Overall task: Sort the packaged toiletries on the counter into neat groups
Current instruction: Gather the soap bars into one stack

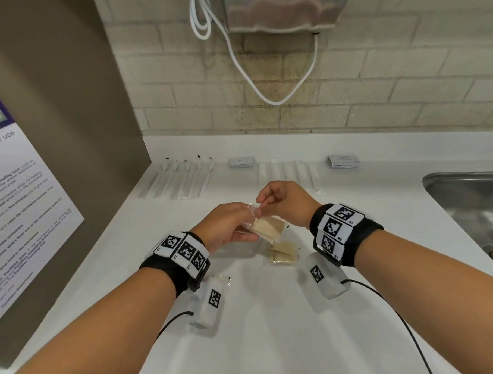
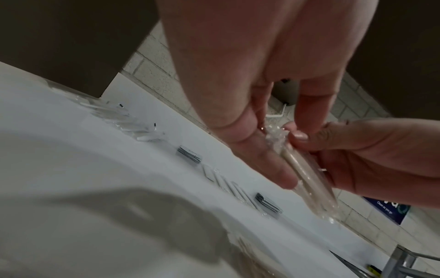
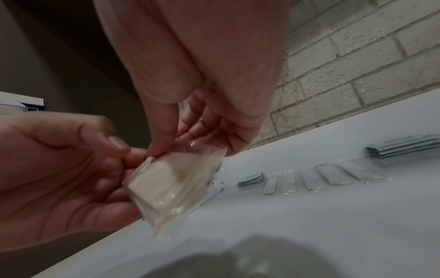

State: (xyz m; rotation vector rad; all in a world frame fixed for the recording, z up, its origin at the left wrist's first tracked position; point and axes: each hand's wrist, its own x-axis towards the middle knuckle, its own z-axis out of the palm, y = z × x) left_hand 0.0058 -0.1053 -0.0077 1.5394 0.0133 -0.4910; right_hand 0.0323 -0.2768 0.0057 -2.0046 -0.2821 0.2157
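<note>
Above the middle of the white counter (image 1: 273, 313), both hands hold a beige pad in a clear wrapper (image 1: 268, 227). My left hand (image 1: 227, 227) grips its left side from below. My right hand (image 1: 271, 198) pinches the wrapper's crinkled top edge between thumb and fingers. The packet (image 3: 176, 180) shows tilted in the right wrist view and edge-on in the left wrist view (image 2: 307, 175). More beige packets (image 1: 282, 253) lie on the counter just below the hands. At the back lie rows of long white wrapped sticks (image 1: 180, 175), white sachets (image 1: 287, 173), and two small stacks of flat packets (image 1: 241, 162) (image 1: 343, 161).
A steel sink (image 1: 472, 205) sits at the right of the counter. A brown panel with a microwave notice (image 1: 23, 210) bounds the left side. A brick wall with a wall-mounted steel unit (image 1: 280, 8) and white cable stands behind. Another clear packet (image 1: 224, 279) lies beneath my left wrist.
</note>
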